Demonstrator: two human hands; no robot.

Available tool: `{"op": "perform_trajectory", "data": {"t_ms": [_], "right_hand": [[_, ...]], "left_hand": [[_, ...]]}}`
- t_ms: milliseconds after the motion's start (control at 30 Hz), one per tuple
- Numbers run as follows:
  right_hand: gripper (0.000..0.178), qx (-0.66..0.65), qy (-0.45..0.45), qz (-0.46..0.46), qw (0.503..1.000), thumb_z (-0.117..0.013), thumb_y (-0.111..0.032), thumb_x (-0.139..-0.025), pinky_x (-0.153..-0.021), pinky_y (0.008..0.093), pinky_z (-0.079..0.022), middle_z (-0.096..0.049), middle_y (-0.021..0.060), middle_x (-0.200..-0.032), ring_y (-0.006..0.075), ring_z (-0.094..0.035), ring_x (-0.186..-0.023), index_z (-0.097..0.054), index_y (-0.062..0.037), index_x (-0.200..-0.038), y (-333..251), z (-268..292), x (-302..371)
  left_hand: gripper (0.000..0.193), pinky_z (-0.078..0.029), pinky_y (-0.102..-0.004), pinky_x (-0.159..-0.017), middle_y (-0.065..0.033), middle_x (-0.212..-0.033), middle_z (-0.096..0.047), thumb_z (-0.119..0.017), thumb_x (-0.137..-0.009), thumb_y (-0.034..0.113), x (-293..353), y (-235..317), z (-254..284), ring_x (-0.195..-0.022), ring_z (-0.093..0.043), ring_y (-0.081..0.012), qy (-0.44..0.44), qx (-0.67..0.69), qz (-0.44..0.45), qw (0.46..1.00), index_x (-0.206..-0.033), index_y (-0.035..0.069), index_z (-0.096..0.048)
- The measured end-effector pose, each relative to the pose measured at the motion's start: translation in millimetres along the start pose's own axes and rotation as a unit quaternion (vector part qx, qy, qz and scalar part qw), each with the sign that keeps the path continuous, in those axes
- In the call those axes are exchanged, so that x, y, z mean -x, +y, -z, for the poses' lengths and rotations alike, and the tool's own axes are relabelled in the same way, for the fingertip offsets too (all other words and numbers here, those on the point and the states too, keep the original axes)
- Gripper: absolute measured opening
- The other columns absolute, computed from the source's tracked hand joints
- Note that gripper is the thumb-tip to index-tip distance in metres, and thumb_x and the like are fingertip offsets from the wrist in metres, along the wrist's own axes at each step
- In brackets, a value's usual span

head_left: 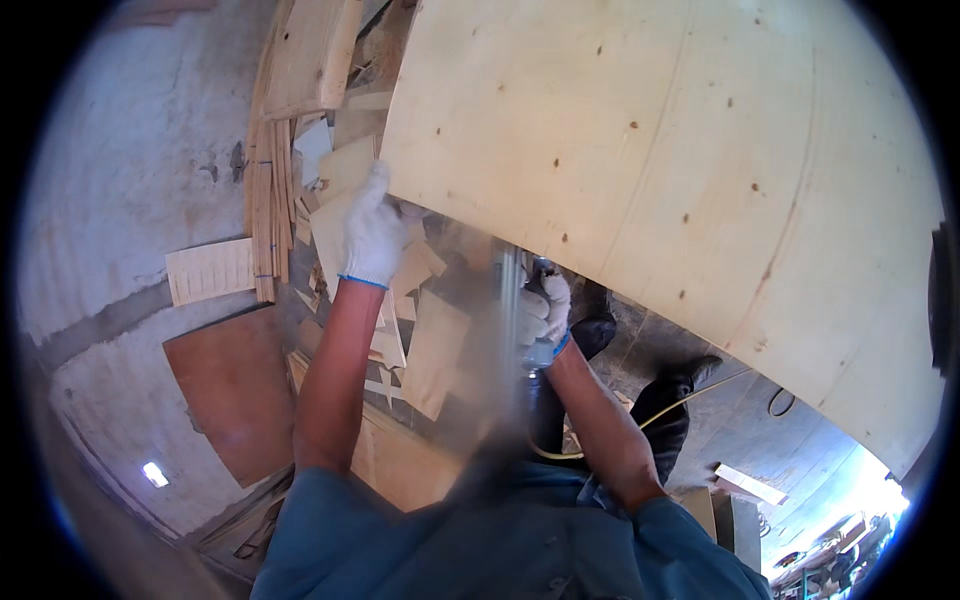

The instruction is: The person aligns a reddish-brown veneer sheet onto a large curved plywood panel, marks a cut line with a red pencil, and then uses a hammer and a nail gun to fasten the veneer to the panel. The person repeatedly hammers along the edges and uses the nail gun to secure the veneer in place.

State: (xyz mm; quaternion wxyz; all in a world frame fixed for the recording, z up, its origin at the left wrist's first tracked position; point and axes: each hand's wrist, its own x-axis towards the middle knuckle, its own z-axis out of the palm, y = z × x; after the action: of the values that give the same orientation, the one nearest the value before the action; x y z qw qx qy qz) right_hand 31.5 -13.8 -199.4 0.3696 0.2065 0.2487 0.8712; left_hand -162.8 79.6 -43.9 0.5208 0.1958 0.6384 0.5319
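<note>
A large pale plywood sheet (620, 130) with small dark knots fills the upper right, its near edge slanting down to the right. My left hand (373, 235), in a white knit glove with a blue cuff, grips the sheet's near left corner; its fingers are partly hidden. Below the sheet's near edge, my gloved right hand (545, 308) is closed around a silver-grey nail gun (509, 300). Its long metal rail stands roughly upright in view and is blurred. The tip is close to the plywood edge, but I cannot tell whether they touch.
A yellow hose (690, 402) runs near my right forearm. Plywood offcuts (437, 350) litter the floor below. Bundled wood strips (265, 200) and a brown board (238, 390) lie at the left. A dark shoe (692, 370) shows under the sheet. A pale wood strip (750, 484) lies lower right.
</note>
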Motion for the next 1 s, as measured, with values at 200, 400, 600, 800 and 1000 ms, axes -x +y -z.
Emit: {"op": "perform_trajectory", "data": {"t_ms": [200,400,600,800,1000], "right_hand": [[0.036,0.084,0.226,0.036,0.970,-0.064,-0.031,-0.099,-0.049,0.0332,-0.049,-0.059,0.0024,-0.071,0.0170,-0.056,-0.052,-0.060,-0.0036,-0.122,-27.2,-72.8,42.9],[0.029,0.391,0.423,0.196,0.793,-0.065,-0.026,-0.101,-0.057,0.0358,-0.055,-0.066,0.0069,-0.075,0.0204,-0.064,-0.061,-0.064,-0.0041,-0.120,-130.7,-132.2,256.7],[0.013,0.369,0.530,0.263,0.717,-0.067,-0.022,-0.099,-0.059,0.0354,-0.055,-0.063,0.0044,-0.075,0.0209,-0.063,-0.062,-0.064,-0.0107,-0.104,-156.2,-345.1,469.8],[0.011,0.809,0.499,0.229,0.210,-0.068,-0.016,-0.095,-0.058,0.0328,-0.054,-0.061,0.0028,-0.077,0.0163,-0.060,-0.062,-0.062,-0.0087,-0.099,-217.6,-392.1,767.7],[0.013,0.478,0.653,0.435,0.395,-0.068,-0.018,-0.094,-0.051,0.0323,-0.052,-0.059,0.0030,-0.075,0.0159,-0.058,-0.057,-0.062,-0.0078,-0.097,-155.3,-538.7,741.3]], "left_hand": [[0.056,-0.053,-0.0506,-0.104,-0.0108,-0.143,-0.060,-0.056,-0.106,0.043,-11.0,-8.1,16.5,-0.124,-0.062,-0.0267,-0.001,-0.017,0.023,1.000,-0.148,0.007,-0.052],[0.058,-0.050,-0.0548,-0.108,-0.0160,-0.151,-0.054,-0.052,-0.109,0.041,18.3,-62.0,0.0,-0.134,-0.056,-0.0342,-0.048,0.188,0.026,0.981,-0.157,0.009,-0.042],[0.026,-0.059,-0.0531,-0.091,-0.0130,-0.109,-0.073,-0.061,-0.107,0.029,209.0,-225.2,-144.0,-0.100,-0.071,-0.0307,-0.064,0.294,0.309,0.902,-0.116,0.005,-0.066],[0.014,-0.059,-0.0416,-0.079,-0.0072,-0.104,-0.074,-0.066,-0.095,0.014,367.5,-311.7,-346.7,-0.095,-0.071,-0.0270,-0.480,-0.263,0.064,0.834,-0.108,0.009,-0.071],[0.026,-0.054,-0.0338,-0.093,-0.0070,-0.118,-0.068,-0.047,-0.109,0.014,358.5,-355.4,-484.0,-0.108,-0.063,-0.0193,-0.571,-0.392,-0.095,0.716,-0.122,0.001,-0.065]]}}
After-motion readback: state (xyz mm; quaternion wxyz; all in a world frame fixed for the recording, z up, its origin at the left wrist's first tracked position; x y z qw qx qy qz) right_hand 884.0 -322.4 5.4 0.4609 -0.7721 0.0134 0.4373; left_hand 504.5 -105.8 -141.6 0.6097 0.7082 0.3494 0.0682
